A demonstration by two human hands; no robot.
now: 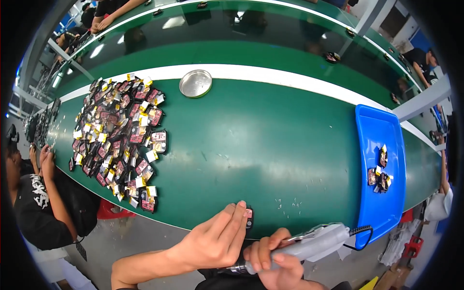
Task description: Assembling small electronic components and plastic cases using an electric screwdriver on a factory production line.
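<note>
My left hand (217, 237) reaches over the near edge of the green table, its fingers pressed together against a small black housing (249, 218) with a reddish circuit board. The fingers cover most of that housing. Just to the right, my right hand (278, 258) is wrapped round a pale grey electric screwdriver (314, 245), which lies nearly level with its narrow end toward my left wrist. The screwdriver's tip is hard to make out beside my left hand. A black coiled cord (361, 230) runs from its back end.
Many similar housings with white and yellow tabs form a pile (113, 140) at left. A round metal dish (195, 83) stands at the far edge. At right, a blue tray (382, 208) holds several housings. Tiny slivers (292, 205) lie nearby. A co-worker (48, 208) sits at left.
</note>
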